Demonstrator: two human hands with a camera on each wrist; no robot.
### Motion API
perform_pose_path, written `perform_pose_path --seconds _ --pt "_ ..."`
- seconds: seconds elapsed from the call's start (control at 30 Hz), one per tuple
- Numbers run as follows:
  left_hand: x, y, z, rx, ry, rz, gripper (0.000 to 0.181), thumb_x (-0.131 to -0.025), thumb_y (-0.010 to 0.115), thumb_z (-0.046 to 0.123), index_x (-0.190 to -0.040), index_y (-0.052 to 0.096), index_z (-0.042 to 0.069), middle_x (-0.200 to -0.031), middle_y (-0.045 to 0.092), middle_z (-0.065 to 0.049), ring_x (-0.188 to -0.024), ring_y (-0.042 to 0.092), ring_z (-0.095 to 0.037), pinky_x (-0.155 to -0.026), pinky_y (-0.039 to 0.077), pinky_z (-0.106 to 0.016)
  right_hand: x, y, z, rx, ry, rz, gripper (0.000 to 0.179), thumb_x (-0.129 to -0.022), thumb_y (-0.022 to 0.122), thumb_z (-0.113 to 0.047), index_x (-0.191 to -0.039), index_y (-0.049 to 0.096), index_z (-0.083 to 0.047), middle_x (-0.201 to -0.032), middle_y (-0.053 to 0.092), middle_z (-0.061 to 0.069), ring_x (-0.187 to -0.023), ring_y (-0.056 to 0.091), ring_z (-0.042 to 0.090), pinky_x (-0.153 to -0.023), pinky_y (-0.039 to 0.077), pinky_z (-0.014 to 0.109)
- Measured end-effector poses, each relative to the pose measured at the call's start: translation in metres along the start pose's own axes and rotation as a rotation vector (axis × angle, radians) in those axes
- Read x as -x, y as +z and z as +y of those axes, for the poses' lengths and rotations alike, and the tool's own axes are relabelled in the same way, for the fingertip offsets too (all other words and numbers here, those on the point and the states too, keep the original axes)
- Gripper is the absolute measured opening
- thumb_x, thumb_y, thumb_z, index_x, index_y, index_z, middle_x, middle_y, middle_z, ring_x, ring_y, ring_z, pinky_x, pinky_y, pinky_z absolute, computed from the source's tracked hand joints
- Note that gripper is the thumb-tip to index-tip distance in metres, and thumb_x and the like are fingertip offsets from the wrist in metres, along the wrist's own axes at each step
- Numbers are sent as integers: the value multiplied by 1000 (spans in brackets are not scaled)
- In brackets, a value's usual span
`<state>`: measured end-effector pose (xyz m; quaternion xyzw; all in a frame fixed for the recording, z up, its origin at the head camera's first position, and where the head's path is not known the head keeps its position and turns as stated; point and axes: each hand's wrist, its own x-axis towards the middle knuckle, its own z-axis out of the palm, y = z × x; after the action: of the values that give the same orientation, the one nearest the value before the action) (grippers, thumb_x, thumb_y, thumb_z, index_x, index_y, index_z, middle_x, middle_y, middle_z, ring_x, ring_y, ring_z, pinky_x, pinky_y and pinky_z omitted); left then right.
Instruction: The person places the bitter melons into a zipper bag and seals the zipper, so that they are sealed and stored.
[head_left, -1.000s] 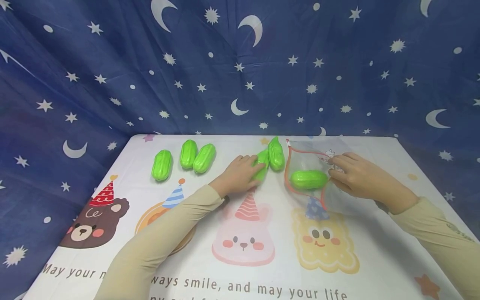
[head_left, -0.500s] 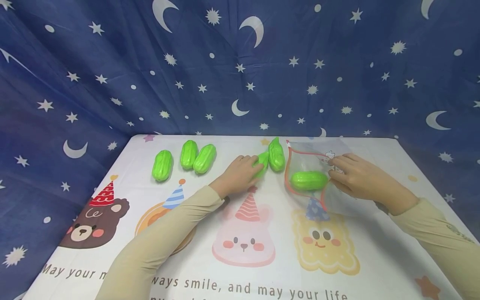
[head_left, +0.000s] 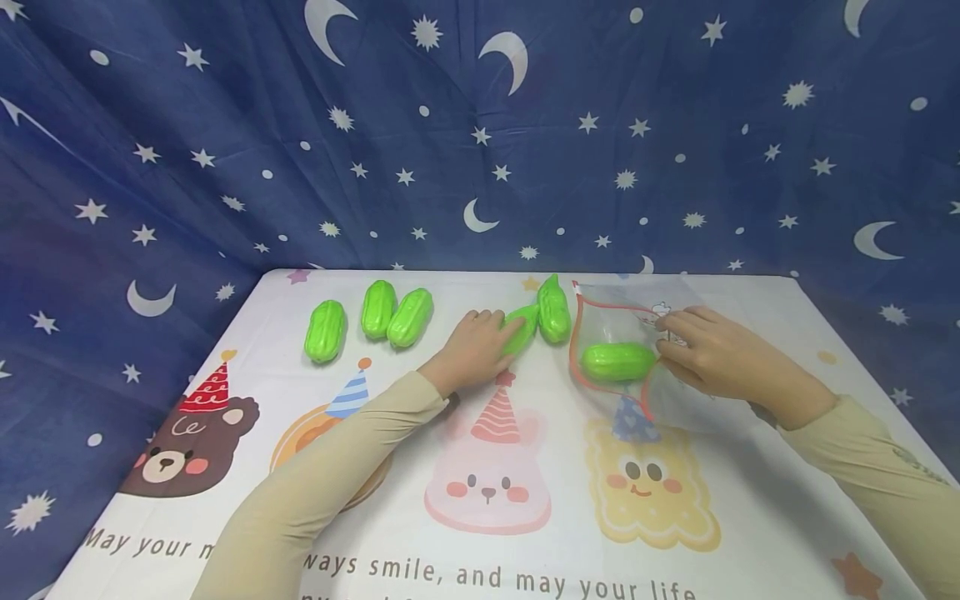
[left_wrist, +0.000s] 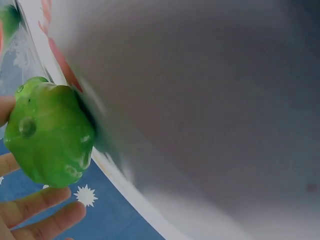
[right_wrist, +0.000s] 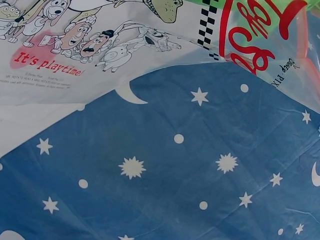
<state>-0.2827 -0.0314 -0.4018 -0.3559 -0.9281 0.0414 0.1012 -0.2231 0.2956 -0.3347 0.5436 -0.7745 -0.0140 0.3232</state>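
So the left hand (head_left: 468, 348) has its fingers loosely spread at a glossy green ribbed plastic pod (head_left: 521, 328), dead centre-ish, with a second pod (head_left: 553, 312) just beside its tip. Right hand (head_left: 701, 346), right of centre, pinches a clear plastic bag with red trim (head_left: 615, 304); another pod (head_left: 618, 362) lies within that outline. Three more pods (head_left: 378, 309) sit left of centre.

We cannot tell what building this is; a starry curtain (head_left: 450, 158) behind and beside the cartoon-printed table (head_left: 408, 475) makes it booth-like.
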Motion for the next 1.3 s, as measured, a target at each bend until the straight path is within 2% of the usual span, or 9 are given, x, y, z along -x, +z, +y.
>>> perform_pose_path --seconds 0.13,0.47,0.7,0.87,1.0,1.3 --pt "1 0 0 -4 -25 -39 49 -96 44 41 -138 41 18 -104 59 -9 -95 56 -24 -86 44 -38 0 0 0 -1 -5 4 43 -102 30 -23 -80 61 -4 -88 62 14 -81 58 30 -73 48 44" --pt "1 -1 0 2 -27 -65 51 -94 46 40 -139 40 18 -104 60 -8 -96 56 -24 -88 45 -37 0 -1 0 -4 -6 3 43 -101 29 -23 -80 61 -4 -88 62 14 -81 57 30 -73 48 43" --pt "1 -1 -2 -10 -44 -100 63 -92 47 42 -143 34 7 -114 61 -10 -102 58 -25 -91 45 -38 1 -3 0 2 0 4 44 -101 29 -24 -80 62 -4 -88 61 14 -81 57 30 -72 48 43" --pt "2 -3 -3 2 -80 -149 65 -92 45 47 -138 41 1 -117 62 -13 -106 58 -27 -95 44 -41 1 -3 0 3 2 -1 44 -101 29 -24 -80 61 -4 -88 61 14 -80 57 30 -71 48 43" --pt "3 -2 -5 23 -98 -181 66 -91 46 51 -135 44 1 -118 62 -14 -109 57 -28 -98 43 -42 1 -4 0 2 5 -7 44 -102 29 -24 -79 61 -4 -87 61 14 -80 57 30 -70 48 43" --pt "7 -4 -8 25 -50 -171 65 -89 52 48 -136 44 4 -120 61 -12 -110 57 -28 -97 43 -40 1 -3 0 7 7 -16 45 -102 28 -24 -79 61 -4 -88 62 15 -81 58 30 -72 49 43"
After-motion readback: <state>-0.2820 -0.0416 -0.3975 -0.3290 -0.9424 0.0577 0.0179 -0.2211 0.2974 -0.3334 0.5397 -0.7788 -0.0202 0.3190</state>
